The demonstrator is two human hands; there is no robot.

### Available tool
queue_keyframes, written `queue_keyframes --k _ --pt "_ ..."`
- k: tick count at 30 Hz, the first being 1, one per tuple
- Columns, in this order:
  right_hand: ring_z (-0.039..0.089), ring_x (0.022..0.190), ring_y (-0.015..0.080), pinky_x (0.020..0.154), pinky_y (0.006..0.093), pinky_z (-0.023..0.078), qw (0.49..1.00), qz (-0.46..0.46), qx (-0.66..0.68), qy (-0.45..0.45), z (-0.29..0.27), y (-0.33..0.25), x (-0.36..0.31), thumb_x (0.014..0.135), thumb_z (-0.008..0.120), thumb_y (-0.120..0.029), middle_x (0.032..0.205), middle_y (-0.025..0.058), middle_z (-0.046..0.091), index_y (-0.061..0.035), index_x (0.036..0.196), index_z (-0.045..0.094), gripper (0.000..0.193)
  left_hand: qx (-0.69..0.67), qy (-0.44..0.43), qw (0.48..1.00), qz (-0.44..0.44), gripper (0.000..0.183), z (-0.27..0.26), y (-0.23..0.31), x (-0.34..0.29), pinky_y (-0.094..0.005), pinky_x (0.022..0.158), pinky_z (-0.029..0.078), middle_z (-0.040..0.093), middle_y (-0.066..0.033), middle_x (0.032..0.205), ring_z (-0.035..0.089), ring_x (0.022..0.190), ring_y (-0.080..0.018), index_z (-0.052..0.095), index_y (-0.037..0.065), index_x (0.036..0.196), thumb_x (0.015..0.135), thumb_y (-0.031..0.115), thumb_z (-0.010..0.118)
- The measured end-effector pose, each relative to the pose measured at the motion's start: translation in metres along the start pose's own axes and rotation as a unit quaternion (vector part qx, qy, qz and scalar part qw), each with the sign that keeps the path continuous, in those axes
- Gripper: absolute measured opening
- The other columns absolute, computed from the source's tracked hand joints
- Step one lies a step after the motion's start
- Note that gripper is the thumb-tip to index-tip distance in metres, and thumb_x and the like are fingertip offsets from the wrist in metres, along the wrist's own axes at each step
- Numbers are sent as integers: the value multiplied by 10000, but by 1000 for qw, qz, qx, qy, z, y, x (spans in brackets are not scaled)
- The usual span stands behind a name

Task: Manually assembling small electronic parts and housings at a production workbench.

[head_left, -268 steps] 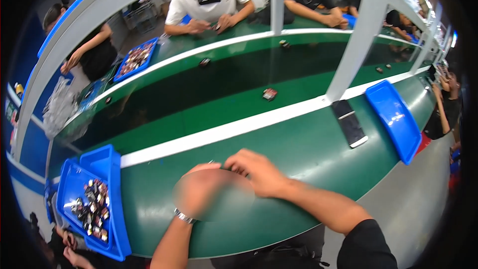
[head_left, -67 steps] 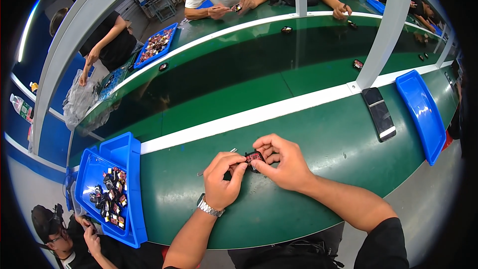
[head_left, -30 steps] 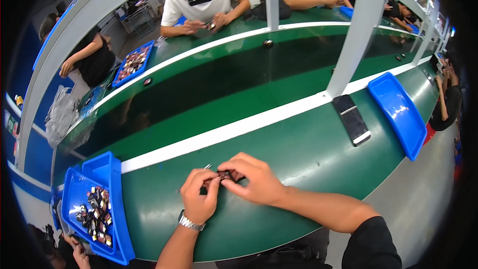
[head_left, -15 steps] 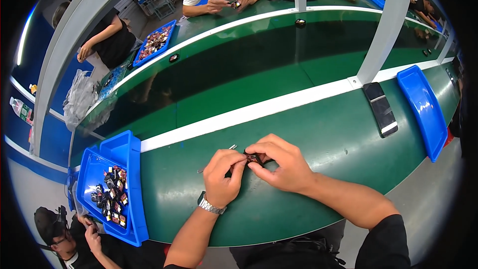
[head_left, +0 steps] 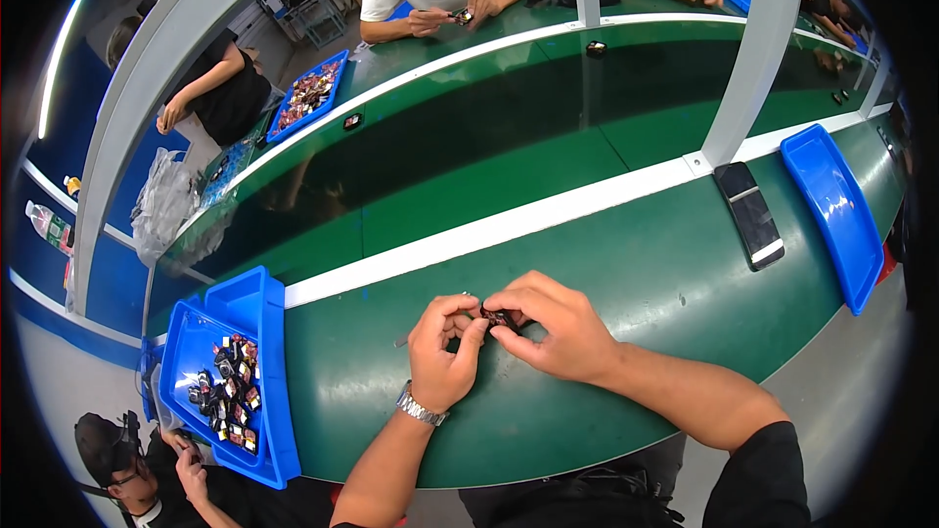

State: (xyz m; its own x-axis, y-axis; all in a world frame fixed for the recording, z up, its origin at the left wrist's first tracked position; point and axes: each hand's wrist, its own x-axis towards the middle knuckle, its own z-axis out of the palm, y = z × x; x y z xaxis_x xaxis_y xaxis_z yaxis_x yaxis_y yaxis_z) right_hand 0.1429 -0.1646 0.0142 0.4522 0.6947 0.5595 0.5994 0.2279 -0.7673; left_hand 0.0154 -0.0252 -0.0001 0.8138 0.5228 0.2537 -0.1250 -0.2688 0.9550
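Note:
Above the green worktable (head_left: 626, 274), I hold a small black part with reddish-copper insides (head_left: 502, 320) between both hands. My right hand (head_left: 562, 332) pinches it between thumb and fingers, covering its right side. My left hand (head_left: 442, 352), with a metal watch at the wrist, is closed at the part's left end with thumb and index fingertips. A thin metal tool (head_left: 401, 340) lies on the table, mostly hidden behind my left hand. To the left, a blue tray (head_left: 181, 352) holds several similar black parts with copper and yellow bits (head_left: 233, 386).
The tray rests in another blue tray (head_left: 277, 381). A dark phone-like slab (head_left: 749, 215) and a blue tray (head_left: 831, 220) are at right. Beyond the white rail (head_left: 469, 242) runs a green belt (head_left: 509, 186) carrying small parts (head_left: 353, 122). A grey post (head_left: 758, 59) rises there. Co-workers sit opposite and lower left.
The view has shifted slightly. My left fingers have spread a little and changed their hold at the part's left end; my right hand keeps its pinch.

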Motion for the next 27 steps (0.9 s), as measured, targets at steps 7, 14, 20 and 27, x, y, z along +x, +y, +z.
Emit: queue_keyframes --k 7,14,20,27 --pt "685 834 193 700 293 582 999 -30 -15 -12 -1 3 1 805 770 13 1008 93 666 -33 1106 695 314 14 -34 999 3 259 -2 -2 0 -232 657 564 636 -91 1022 663 790 -110 620 -46 1189 932 -77 621" --pt "687 843 190 702 293 585 999 -29 -5 -17 -1 3 1 804 774 18 1009 95 666 -33 1111 694 321 -13 -39 999 -20 257 -3 -3 -1 -221 633 556 639 -86 1030 664 780 -108 621 -44 1206 949 -57 615" --pt "671 843 139 710 259 610 998 46 51 1 1 4 -1 829 751 39 1006 97 651 -17 1119 681 304 -30 -42 998 -33 295 -2 -1 -1 -222 640 557 644 -92 1047 662 783 -108 615 -38 1240 946 -66 608" --pt "679 820 152 708 270 610 995 74 66 9 1 1 0 852 732 11 985 93 635 -18 1106 670 263 -61 -51 996 -50 338 -3 -1 -2 -239 658 565 656 -108 1073 655 792 -106 586 -46 1273 937 -62 618"
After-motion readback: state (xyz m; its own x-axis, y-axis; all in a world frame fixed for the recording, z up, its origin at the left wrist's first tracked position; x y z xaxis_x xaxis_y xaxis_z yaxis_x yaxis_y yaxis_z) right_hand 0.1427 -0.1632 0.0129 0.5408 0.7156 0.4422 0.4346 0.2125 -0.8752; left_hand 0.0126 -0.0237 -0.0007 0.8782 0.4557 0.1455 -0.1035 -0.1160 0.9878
